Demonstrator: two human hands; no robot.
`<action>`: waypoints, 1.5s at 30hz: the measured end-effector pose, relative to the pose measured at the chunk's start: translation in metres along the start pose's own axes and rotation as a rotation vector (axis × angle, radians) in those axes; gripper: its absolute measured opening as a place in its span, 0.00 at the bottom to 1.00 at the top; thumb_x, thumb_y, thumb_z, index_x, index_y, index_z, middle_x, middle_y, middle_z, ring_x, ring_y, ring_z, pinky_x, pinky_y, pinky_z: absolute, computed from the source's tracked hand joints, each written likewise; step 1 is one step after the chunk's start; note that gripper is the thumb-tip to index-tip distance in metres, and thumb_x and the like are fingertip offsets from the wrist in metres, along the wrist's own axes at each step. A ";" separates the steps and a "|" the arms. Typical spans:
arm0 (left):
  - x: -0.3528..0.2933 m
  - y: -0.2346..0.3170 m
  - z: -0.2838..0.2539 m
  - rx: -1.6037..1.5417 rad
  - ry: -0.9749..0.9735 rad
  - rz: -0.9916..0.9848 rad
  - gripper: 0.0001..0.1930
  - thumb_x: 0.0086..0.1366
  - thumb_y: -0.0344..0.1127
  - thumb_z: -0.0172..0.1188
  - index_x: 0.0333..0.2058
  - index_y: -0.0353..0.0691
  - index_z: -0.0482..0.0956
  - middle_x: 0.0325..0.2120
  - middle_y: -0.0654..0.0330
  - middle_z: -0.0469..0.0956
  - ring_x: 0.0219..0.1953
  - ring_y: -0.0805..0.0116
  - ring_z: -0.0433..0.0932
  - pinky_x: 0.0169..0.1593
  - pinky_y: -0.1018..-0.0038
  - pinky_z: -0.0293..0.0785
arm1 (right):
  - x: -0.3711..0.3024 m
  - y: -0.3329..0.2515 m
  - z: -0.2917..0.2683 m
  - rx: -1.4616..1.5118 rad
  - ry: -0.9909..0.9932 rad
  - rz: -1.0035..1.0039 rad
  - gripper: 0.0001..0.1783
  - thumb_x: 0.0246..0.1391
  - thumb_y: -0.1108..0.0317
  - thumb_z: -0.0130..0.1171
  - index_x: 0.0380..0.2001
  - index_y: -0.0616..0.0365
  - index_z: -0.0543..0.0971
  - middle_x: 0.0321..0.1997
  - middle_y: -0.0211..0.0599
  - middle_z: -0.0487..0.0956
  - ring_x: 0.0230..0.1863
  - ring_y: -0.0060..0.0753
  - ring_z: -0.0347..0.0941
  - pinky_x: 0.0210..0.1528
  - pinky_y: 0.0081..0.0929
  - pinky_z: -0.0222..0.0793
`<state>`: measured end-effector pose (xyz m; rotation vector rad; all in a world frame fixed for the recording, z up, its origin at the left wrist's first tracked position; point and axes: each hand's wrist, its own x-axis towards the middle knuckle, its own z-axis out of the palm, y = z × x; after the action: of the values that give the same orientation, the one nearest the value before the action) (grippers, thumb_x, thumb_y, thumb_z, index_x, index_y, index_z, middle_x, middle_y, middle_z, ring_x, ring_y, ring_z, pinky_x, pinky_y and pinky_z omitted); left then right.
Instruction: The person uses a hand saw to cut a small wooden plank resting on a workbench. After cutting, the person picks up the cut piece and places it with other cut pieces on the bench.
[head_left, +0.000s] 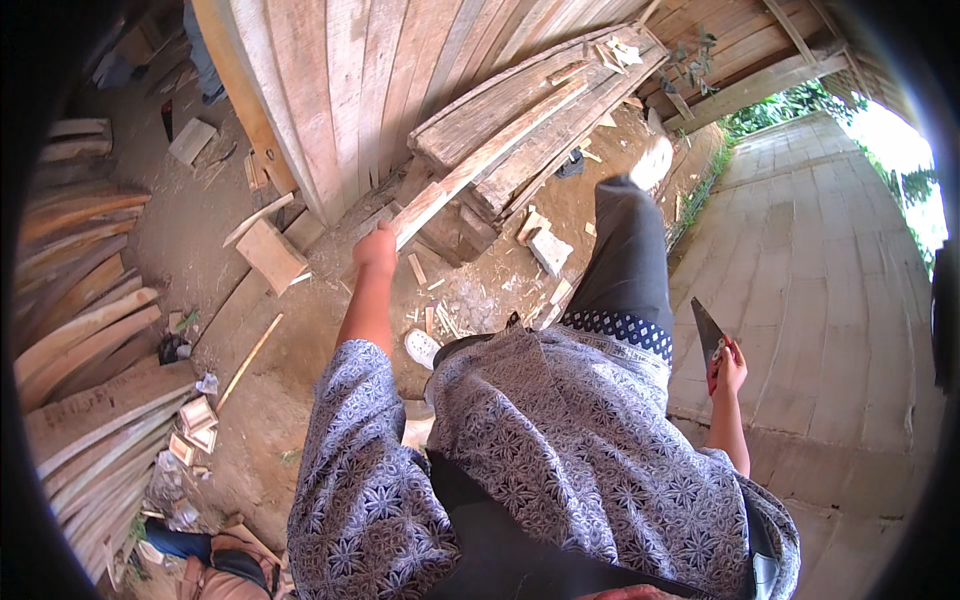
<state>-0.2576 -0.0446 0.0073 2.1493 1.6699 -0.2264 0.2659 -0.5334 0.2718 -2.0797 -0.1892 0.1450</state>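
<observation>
My left hand (pixel 376 248) is closed round the near end of a long, narrow wooden board (pixel 490 160). The board slants away across a stack of thick, rough planks (pixel 545 130) beside the plank wall. Out to the right, my right hand (pixel 731 369) grips a handsaw (pixel 708 328) by its red handle, the blade pointing up and away from me. The saw is well apart from the board. My right leg (pixel 628 250) is stretched forward along the planks' right side, its pale shoe smeared by motion.
Offcuts and shavings (pixel 445 320) litter the dirt floor. Stacked curved boards (pixel 85 330) line the left side, near a thin stick (pixel 250 360). A plank wall (pixel 350 90) rises ahead; a large pale panelled surface (pixel 800 270) lies right. Another person (pixel 235 560) is at the lower left.
</observation>
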 end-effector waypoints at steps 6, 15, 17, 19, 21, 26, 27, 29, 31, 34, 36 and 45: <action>-0.011 0.008 -0.011 0.031 0.003 0.045 0.21 0.62 0.33 0.67 0.52 0.39 0.72 0.44 0.48 0.86 0.47 0.49 0.87 0.49 0.56 0.84 | -0.020 0.037 -0.026 0.134 0.073 -0.047 0.23 0.65 0.73 0.61 0.62 0.64 0.76 0.27 0.24 0.77 0.22 0.12 0.66 0.24 0.14 0.63; -0.015 0.008 -0.018 0.040 -0.066 -0.004 0.27 0.59 0.34 0.71 0.56 0.39 0.71 0.44 0.48 0.86 0.47 0.49 0.86 0.48 0.56 0.83 | -0.008 -0.124 0.126 0.109 -0.265 -0.455 0.23 0.70 0.67 0.55 0.66 0.59 0.74 0.46 0.31 0.84 0.18 0.08 0.61 0.17 0.12 0.55; -0.011 0.002 -0.023 0.037 -0.099 -0.002 0.31 0.56 0.37 0.73 0.56 0.39 0.71 0.43 0.48 0.86 0.47 0.50 0.86 0.48 0.56 0.83 | -0.046 -0.194 0.180 0.086 -0.430 -0.536 0.25 0.70 0.65 0.56 0.67 0.60 0.73 0.48 0.34 0.84 0.23 0.09 0.65 0.20 0.11 0.58; -0.010 -0.003 -0.028 0.015 -0.131 0.032 0.34 0.51 0.40 0.76 0.55 0.38 0.72 0.43 0.48 0.86 0.47 0.49 0.86 0.50 0.57 0.82 | -0.071 -0.211 0.216 0.086 -0.593 -0.572 0.26 0.69 0.63 0.58 0.66 0.62 0.73 0.51 0.37 0.83 0.32 0.14 0.73 0.31 0.14 0.69; -0.002 -0.018 -0.035 -0.045 -0.157 0.069 0.36 0.48 0.42 0.79 0.53 0.37 0.74 0.44 0.47 0.85 0.48 0.49 0.85 0.52 0.57 0.81 | -0.101 -0.214 0.258 0.105 -0.776 -0.588 0.26 0.68 0.62 0.59 0.65 0.62 0.75 0.52 0.38 0.83 0.43 0.21 0.78 0.46 0.22 0.74; 0.015 -0.029 -0.032 -0.158 -0.224 0.091 0.34 0.45 0.43 0.80 0.50 0.36 0.78 0.48 0.44 0.82 0.53 0.48 0.81 0.57 0.59 0.77 | -0.147 -0.165 0.326 0.034 -1.105 -0.477 0.24 0.67 0.66 0.62 0.63 0.63 0.77 0.53 0.37 0.84 0.53 0.23 0.77 0.56 0.24 0.71; 0.013 -0.022 -0.041 -0.138 -0.255 0.064 0.35 0.45 0.43 0.80 0.51 0.37 0.78 0.49 0.45 0.82 0.54 0.48 0.81 0.57 0.59 0.77 | -0.146 -0.147 0.341 0.067 -1.101 -0.485 0.23 0.67 0.67 0.62 0.62 0.63 0.77 0.52 0.38 0.84 0.52 0.22 0.77 0.56 0.24 0.71; 0.010 -0.018 -0.045 -0.139 -0.253 0.053 0.34 0.46 0.43 0.80 0.52 0.37 0.78 0.49 0.45 0.82 0.54 0.48 0.81 0.57 0.59 0.77 | -0.149 -0.138 0.362 0.058 -1.107 -0.455 0.22 0.66 0.67 0.63 0.60 0.63 0.78 0.51 0.41 0.85 0.50 0.21 0.77 0.55 0.23 0.71; 0.005 -0.016 -0.051 -0.132 -0.278 0.033 0.36 0.47 0.42 0.79 0.54 0.37 0.76 0.49 0.44 0.82 0.54 0.48 0.80 0.58 0.58 0.77 | -0.149 -0.138 0.375 0.043 -1.125 -0.422 0.22 0.66 0.67 0.63 0.60 0.63 0.79 0.50 0.40 0.85 0.49 0.21 0.77 0.54 0.22 0.72; 0.001 -0.009 -0.057 -0.119 -0.322 -0.007 0.40 0.47 0.41 0.78 0.58 0.36 0.72 0.50 0.42 0.81 0.55 0.46 0.80 0.59 0.57 0.76 | -0.146 -0.148 0.386 0.019 -1.178 -0.372 0.21 0.66 0.68 0.63 0.60 0.63 0.79 0.47 0.40 0.85 0.47 0.20 0.77 0.52 0.22 0.72; -0.002 -0.006 -0.057 -0.124 -0.305 -0.040 0.38 0.48 0.40 0.78 0.57 0.36 0.73 0.49 0.43 0.82 0.54 0.45 0.80 0.58 0.56 0.77 | -0.144 -0.157 0.388 -0.015 -1.206 -0.361 0.21 0.65 0.68 0.63 0.60 0.62 0.79 0.46 0.39 0.85 0.46 0.19 0.77 0.52 0.21 0.72; 0.007 -0.014 -0.047 -0.118 -0.262 0.006 0.33 0.49 0.43 0.76 0.53 0.41 0.75 0.47 0.47 0.83 0.52 0.48 0.82 0.54 0.56 0.79 | -0.149 -0.184 0.410 -0.051 -1.245 -0.457 0.21 0.63 0.69 0.63 0.58 0.62 0.80 0.49 0.48 0.86 0.50 0.27 0.81 0.56 0.26 0.74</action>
<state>-0.2747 -0.0169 0.0439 1.9443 1.4891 -0.3806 0.0311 -0.1233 0.2341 -1.6605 -1.3905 1.1349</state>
